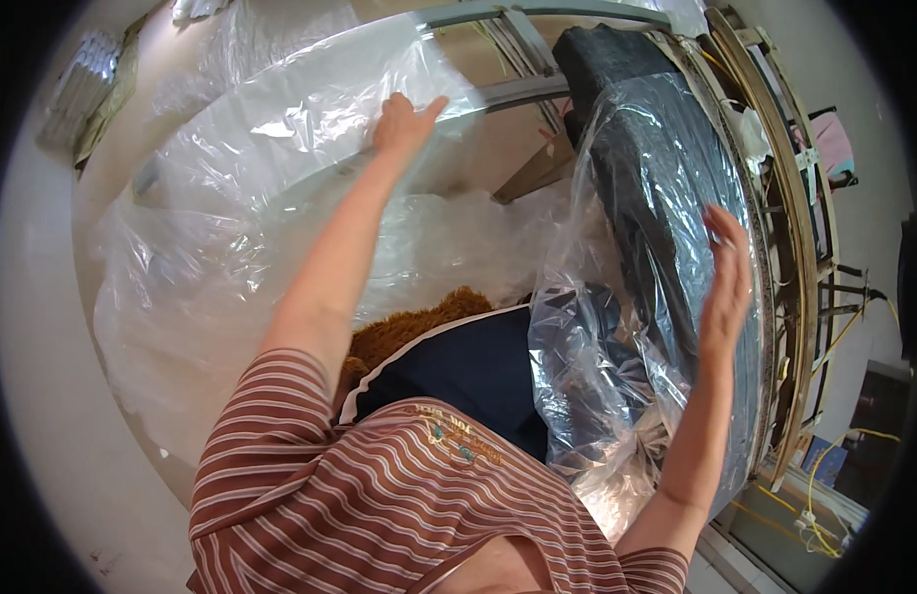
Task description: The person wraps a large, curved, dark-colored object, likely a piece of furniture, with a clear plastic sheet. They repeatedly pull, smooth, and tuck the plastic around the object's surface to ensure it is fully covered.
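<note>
Clear plastic sheeting spreads in wrinkled folds over the left and far side, partly across a grey metal frame. My left hand reaches far out onto this sheeting, its thumb apart from the fingers; no firm grip on it shows. To the right stands a long, dark padded piece, covered by glossy clear plastic film. Alongside that film my right hand is raised with its fingers stretched and slightly bent, holding nothing. Whether its palm touches the film I cannot tell. More crumpled film hangs near my body.
A dark blue cloth with a pale edge and some brown furry material lie close in front of me. Wooden rails and yellow cables run along the right. White bundles lie far left.
</note>
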